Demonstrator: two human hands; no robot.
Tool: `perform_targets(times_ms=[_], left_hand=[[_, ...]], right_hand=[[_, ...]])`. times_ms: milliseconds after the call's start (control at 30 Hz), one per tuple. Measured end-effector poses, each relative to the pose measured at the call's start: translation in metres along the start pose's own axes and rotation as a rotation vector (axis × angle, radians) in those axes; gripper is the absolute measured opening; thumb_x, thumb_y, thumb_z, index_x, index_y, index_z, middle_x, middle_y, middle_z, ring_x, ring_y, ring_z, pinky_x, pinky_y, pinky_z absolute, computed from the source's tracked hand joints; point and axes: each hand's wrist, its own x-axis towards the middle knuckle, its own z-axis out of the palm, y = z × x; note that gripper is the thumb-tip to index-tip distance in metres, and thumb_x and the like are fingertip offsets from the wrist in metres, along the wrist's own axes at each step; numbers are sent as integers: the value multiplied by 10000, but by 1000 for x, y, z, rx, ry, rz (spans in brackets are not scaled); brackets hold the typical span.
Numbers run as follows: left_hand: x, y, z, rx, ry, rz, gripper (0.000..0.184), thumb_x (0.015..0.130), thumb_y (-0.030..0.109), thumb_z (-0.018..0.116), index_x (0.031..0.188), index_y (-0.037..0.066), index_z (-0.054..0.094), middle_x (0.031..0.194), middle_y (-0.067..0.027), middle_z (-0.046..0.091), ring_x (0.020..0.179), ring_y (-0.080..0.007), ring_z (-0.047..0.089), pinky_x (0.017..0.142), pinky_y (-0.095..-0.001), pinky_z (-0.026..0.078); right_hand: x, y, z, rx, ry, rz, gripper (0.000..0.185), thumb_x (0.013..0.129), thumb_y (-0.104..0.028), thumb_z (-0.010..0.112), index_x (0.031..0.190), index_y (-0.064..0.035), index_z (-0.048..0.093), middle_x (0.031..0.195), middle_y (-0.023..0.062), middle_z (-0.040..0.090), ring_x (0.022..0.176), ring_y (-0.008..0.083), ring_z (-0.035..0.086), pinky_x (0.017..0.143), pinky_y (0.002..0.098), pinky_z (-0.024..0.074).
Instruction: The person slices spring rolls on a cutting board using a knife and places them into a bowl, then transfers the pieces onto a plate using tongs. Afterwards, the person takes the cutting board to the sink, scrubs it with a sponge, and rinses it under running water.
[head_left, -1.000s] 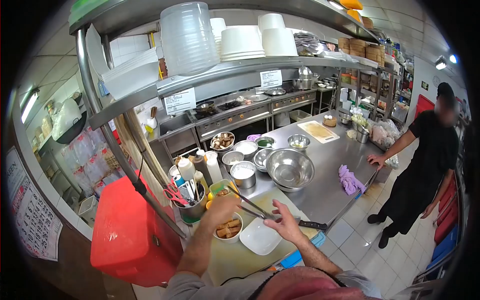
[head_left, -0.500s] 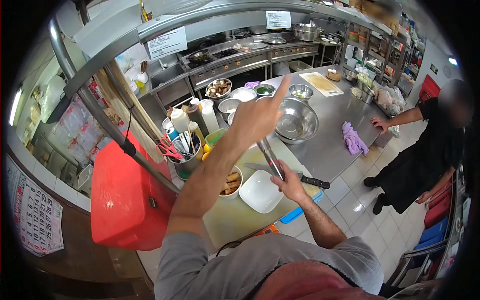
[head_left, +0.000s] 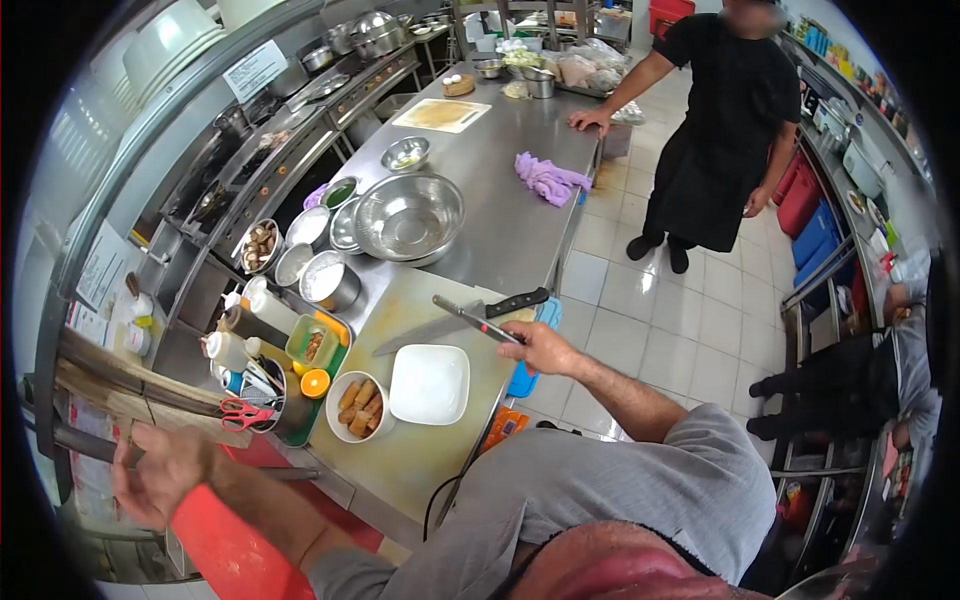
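Above the cutting board (head_left: pixel 400 472), right grip (head_left: pixel 545 350) pinched tongs (head_left: pixel 475 320), left grip (head_left: pixel 165 475) spread; clearing the knife (head_left: pixel 428 332) seemed prudent.

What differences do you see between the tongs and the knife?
The tongs are held in the right hand; the knife lies on the cutting board. The knife has a black handle; the tongs are metallic grey with a red mark. Both are long kitchen tools.
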Motion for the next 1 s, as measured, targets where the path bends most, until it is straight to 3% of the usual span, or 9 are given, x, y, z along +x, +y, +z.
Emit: perform_targets(times_ms=[33, 100, 200, 300, 333, 367, 433, 767, 1000], left_hand=[[-13, -22, -27, 1, -3, -9, 485, 715, 108, 723, 1053, 6, 389, 883, -139, 498, 630, -162, 522, 538, -253, 453], [-36, -65, -79, 422, -332, -50, 513, 675, 79, 767, 1025, -16, 405, 883, -131, 500, 625, -163, 516, 532, -266, 461], [-61, -102, -118, 601, -669, 22, 408, 726, 170, 709, 1014, -1, 477, 823, -86, 540, 584, -177, 521, 509, -294, 455], [-60, -95, -116, 549, -1226, -477, 302, 800, 321, 565, 1019, 117, 605, 828, -48, 613, 605, -213, 562, 533, -358, 426], [-60, -96, -111, 546, -1182, -165, 352, 794, 331, 579, 1113, 182, 580, 899, -2, 631, 732, -193, 587, 660, -366, 414], [-58, -90, -111, 671, -1335, -213, 388, 797, 372, 573, 1136, 183, 559, 921, 25, 630, 838, -157, 574, 755, -345, 372], [-66, -95, -118, 695, -1460, -205, 399, 812, 355, 570, 1168, 178, 531, 911, 31, 621, 839, -131, 567, 767, -346, 359], [-64, -120, -131, 603, -1313, 102, 263, 778, 320, 624, 1013, 200, 619, 713, 101, 588, 637, -74, 556, 649, -255, 377], [-69, -113, -129, 704, -1333, 146, 242, 767, 347, 633, 972, 219, 636, 628, 123, 569, 566, -65, 541, 608, -247, 366]], right_hand=[[0, -3, -6, -11, 47, 3, 375, 840, -276, 610, 1098, -19, 519, 752, 81, 582, 470, 123, 508, 484, 283, 451], [11, -5, -17, -130, 130, -176, 430, 822, -315, 627, 1124, -30, 514, 772, 85, 583, 559, 135, 543, 489, 278, 457], [30, -40, -19, -150, 81, -64, 500, 789, -378, 648, 1124, -30, 523, 840, 116, 603, 695, 189, 579, 574, 319, 477], [61, -57, 0, -419, 21, -306, 510, 774, -420, 639, 1110, -47, 543, 879, 169, 627, 783, 299, 604, 676, 383, 470], [70, -67, 8, -501, -28, -358, 467, 788, -395, 626, 1108, -64, 550, 870, 172, 625, 805, 313, 598, 684, 389, 465], [72, -73, 15, -579, -54, -409, 424, 801, -371, 612, 1105, -80, 558, 860, 175, 623, 828, 326, 592, 692, 396, 461], [78, -86, 37, -719, -150, -430, 384, 813, -343, 596, 1104, -95, 563, 851, 167, 624, 820, 326, 591, 693, 404, 456], [108, -140, 110, -1337, -451, -602, 241, 759, -137, 580, 992, -88, 618, 847, 110, 648, 838, 280, 625, 701, 400, 496], [105, -173, 166, -1580, -618, -664, 162, 752, -174, 616, 870, -70, 656, 847, 91, 656, 842, 256, 634, 685, 375, 508]])
